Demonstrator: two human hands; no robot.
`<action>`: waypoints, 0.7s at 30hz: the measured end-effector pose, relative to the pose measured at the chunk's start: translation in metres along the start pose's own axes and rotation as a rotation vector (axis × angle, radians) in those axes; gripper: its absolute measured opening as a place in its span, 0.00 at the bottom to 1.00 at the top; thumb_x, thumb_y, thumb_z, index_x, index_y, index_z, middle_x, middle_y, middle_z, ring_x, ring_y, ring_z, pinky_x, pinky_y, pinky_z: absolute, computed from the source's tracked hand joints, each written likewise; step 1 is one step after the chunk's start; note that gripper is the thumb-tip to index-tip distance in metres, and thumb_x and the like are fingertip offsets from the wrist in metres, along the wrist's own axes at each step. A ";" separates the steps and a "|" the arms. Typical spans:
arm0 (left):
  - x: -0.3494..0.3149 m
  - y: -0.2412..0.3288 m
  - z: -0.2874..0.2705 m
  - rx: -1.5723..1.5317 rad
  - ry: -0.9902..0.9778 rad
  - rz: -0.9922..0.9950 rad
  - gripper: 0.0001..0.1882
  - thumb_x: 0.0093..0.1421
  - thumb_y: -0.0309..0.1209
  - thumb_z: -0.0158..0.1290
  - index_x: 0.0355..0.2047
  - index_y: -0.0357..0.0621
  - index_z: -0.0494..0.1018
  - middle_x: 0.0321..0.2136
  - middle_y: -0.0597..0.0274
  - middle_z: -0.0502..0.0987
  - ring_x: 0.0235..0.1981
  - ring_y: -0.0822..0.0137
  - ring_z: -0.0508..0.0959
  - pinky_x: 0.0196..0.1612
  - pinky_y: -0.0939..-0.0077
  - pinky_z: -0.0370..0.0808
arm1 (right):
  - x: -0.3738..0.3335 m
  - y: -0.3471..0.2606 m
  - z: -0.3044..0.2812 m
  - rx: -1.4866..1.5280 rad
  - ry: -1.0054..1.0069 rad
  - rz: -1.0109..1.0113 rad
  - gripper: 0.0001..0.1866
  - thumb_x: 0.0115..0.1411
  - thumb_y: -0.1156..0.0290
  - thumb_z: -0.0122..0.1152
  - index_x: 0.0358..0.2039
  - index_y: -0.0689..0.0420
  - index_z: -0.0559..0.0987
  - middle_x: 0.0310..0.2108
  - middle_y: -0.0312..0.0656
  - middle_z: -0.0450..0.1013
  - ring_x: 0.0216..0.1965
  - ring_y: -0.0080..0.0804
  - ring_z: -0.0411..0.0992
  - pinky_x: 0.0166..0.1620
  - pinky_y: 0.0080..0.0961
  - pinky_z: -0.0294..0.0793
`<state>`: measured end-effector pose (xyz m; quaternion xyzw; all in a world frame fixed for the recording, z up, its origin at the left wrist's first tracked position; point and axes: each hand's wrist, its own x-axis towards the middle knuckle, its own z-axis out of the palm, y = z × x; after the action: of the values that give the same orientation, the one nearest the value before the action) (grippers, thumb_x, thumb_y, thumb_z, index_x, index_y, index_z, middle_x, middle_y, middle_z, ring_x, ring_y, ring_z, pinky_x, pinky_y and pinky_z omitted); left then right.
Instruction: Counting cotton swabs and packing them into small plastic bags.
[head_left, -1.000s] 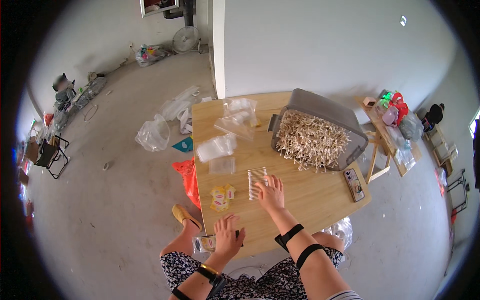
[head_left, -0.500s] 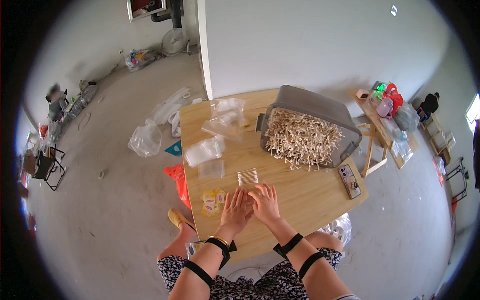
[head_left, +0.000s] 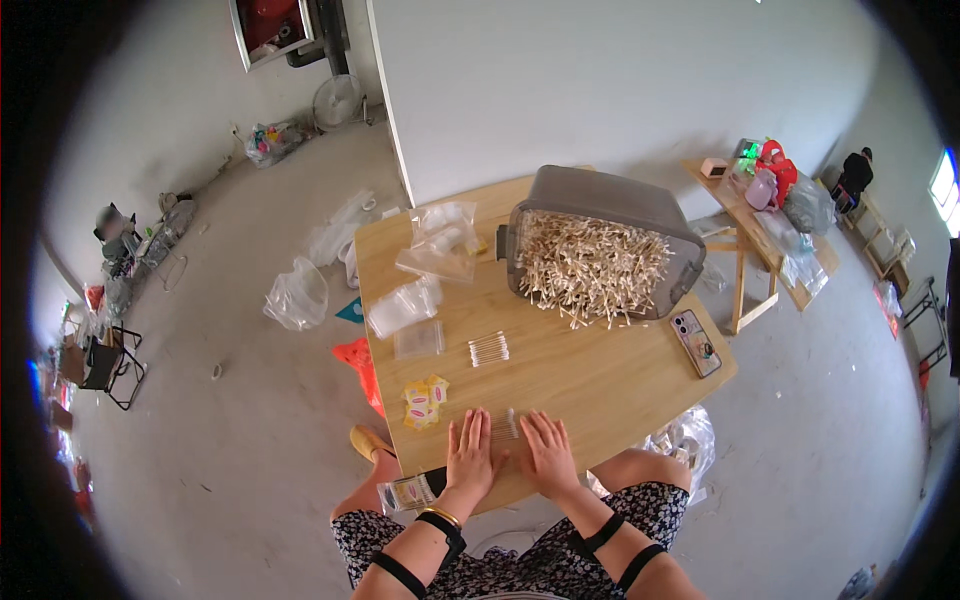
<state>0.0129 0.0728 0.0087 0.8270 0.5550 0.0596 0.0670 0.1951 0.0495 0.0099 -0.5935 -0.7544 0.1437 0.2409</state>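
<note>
On the near side of the grey tub [head_left: 612, 187], the left hand [head_left: 470, 460] and right hand [head_left: 549, 455] flank cotton swabs [head_left: 506, 427] — fingers straight, unclenched — apparently evening them; next calls for gentle inward pressure.

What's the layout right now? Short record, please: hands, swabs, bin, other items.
left hand: palm down, at left end of near swabs
right hand: palm down, at their right end
near swabs: lined up between the hands
far swabs: small row beyond the hands
grey bin: on its side, loose swabs inside
table left: yellow packets, clear bags
table right: phone
</note>
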 end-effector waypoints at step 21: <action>-0.009 -0.023 -0.004 -0.106 -0.040 -0.136 0.46 0.68 0.59 0.34 0.70 0.29 0.44 0.72 0.41 0.43 0.74 0.49 0.40 0.72 0.45 0.32 | 0.031 -0.026 0.031 -0.367 -0.150 -0.116 0.43 0.64 0.45 0.47 0.70 0.62 0.53 0.73 0.55 0.44 0.75 0.48 0.40 0.74 0.46 0.38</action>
<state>-0.0122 0.0735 0.0084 0.7837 0.6044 0.0678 0.1258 0.1513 0.0749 0.0026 -0.5706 -0.8166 0.0336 0.0799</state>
